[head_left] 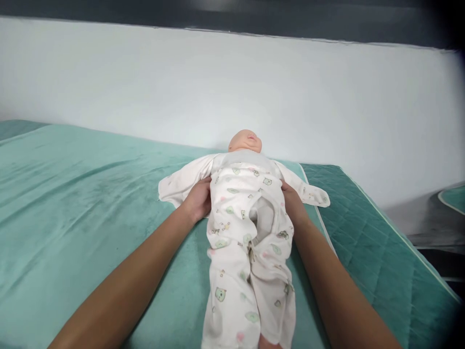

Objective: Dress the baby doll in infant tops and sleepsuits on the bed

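A baby doll (pixel 245 140) lies on its back on the green sheet, head toward the wall. It wears a white long-sleeved top (pixel 192 177) and white baby pants (pixel 232 232) printed with green and pink figures. An opening shows at the crotch of the pants. At the left side of the doll's waist is my left hand (pixel 199 199), its fingertips hidden behind the pants. My right hand (pixel 291 201) is against the opposite side of the waist, its fingers mostly covered by the cloth. Both hands touch the pants near the waistband; whether they grip it I cannot make out.
A light green sheet (pixel 90 203) with wrinkles covers the bed. Along the right shows the darker quilted mattress (pixel 378 247) with pale piping. Behind the bed rises a white wall (pixel 145 82), with a dark band above it.
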`<move>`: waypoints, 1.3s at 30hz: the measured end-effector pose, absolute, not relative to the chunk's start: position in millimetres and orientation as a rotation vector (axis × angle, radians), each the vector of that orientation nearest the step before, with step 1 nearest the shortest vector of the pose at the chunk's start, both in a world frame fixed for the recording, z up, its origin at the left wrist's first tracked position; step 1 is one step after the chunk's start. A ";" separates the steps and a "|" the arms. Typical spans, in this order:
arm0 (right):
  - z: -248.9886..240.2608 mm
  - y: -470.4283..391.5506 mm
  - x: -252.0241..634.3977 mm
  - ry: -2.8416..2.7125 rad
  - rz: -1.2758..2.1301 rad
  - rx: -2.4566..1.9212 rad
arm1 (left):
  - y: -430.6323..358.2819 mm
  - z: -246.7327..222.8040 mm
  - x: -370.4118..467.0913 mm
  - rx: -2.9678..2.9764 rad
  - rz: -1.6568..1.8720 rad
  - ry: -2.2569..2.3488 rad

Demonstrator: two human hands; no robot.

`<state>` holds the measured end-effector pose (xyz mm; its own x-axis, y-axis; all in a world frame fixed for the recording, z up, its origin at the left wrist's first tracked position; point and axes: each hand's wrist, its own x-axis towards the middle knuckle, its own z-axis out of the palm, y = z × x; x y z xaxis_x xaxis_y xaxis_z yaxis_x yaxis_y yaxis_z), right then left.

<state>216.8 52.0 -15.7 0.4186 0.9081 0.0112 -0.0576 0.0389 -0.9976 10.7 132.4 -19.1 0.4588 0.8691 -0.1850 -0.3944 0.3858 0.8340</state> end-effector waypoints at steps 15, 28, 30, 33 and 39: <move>-32.7 68.4 231.8 -1.018 0.382 -1.390 | 142.9 -16.3 -9.2 1.741 1.218 1.244; -22.2 76.1 235.1 -1.252 0.577 -1.212 | 169.5 24.4 21.5 1.993 1.036 0.916; -22.0 74.8 231.3 -1.275 0.517 -1.146 | 167.0 26.6 19.5 2.088 1.047 0.855; -21.8 73.1 224.9 -1.317 0.534 -1.085 | 161.6 28.3 14.6 2.185 1.013 0.797; -19.9 73.4 225.5 -1.392 0.602 -1.123 | 152.3 35.9 12.1 2.165 0.843 0.790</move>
